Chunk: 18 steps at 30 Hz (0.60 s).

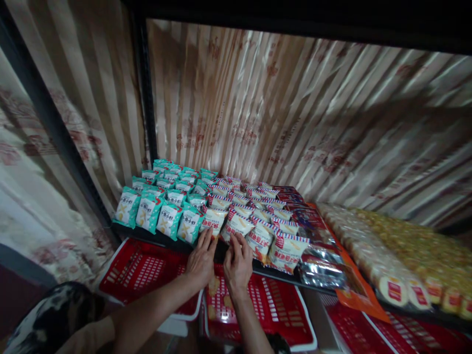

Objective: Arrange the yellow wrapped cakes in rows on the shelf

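On the shelf's front edge, my left hand (201, 259) has its fingers closed on the lower part of a white snack bag (214, 219), which stands upright. Beside it, my right hand (238, 261) has curled fingers at the bottom edge of another white snack bag (238, 223) with a striped top. The fingertips are partly hidden against the bags. Left of my hands stand rows of teal snack bags (169, 220). More white bags (289, 250) with red and blue striped tops stand in rows to the right.
Red baskets with white rims (313, 339) sit below the shelf. Farther right on the shelf lie dark shiny packs (320, 265), an orange package (359, 295) and long rows of round wrapped items (393, 290). A black post (145, 93) and a patterned curtain (236, 103) stand behind.
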### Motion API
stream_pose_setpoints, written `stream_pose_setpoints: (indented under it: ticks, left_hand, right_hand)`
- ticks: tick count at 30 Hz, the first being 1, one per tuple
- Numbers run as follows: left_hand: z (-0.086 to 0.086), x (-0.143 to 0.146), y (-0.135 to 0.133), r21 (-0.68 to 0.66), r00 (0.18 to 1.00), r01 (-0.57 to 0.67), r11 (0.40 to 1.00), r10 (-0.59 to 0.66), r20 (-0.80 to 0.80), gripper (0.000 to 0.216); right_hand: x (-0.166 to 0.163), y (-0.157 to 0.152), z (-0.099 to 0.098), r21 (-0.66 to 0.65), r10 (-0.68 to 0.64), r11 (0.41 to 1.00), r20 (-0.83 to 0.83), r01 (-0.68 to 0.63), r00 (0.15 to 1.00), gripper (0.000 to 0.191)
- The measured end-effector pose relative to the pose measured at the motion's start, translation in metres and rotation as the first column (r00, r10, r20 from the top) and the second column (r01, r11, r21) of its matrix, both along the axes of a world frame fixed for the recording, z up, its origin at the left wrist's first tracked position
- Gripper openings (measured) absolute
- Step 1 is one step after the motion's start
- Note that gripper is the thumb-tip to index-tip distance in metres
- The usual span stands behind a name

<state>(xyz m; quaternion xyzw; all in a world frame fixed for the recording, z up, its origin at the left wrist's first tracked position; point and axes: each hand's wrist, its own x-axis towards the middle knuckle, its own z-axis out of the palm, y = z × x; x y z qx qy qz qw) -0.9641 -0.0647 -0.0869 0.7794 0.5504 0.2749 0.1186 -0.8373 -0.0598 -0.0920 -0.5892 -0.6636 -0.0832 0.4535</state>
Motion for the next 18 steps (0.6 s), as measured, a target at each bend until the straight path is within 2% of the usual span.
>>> stream_pose_setpoints:
  ticks: [4,9,14,18]
  left_hand:
    - [-0.004,-0.001,0.003,0.047,1.0,0.015,0.999,-0.016,0.021,0.062]
    - [0.001,0.0,0.005,0.028,0.999,0.031,0.999,-0.032,0.016,0.058]
    - [0.002,-0.01,-0.014,0.102,0.999,0.035,0.994,-0.035,-0.003,0.052]
    - [-0.011,-0.029,-0.03,0.17,0.997,-0.067,0.983,0.062,0.037,0.048]
  right_hand:
    - [0.003,0.003,-0.003,0.016,0.009,1.0,0.012,-0.009,1.0,0.041]
    - [0.008,0.007,-0.008,0.03,0.031,0.999,0.044,-0.033,0.999,0.04]
    - [0.01,0.006,-0.011,0.043,0.033,0.998,0.058,-0.036,0.998,0.039]
    - [0.009,0.004,-0.009,0.048,0.017,0.999,0.065,-0.02,0.998,0.038]
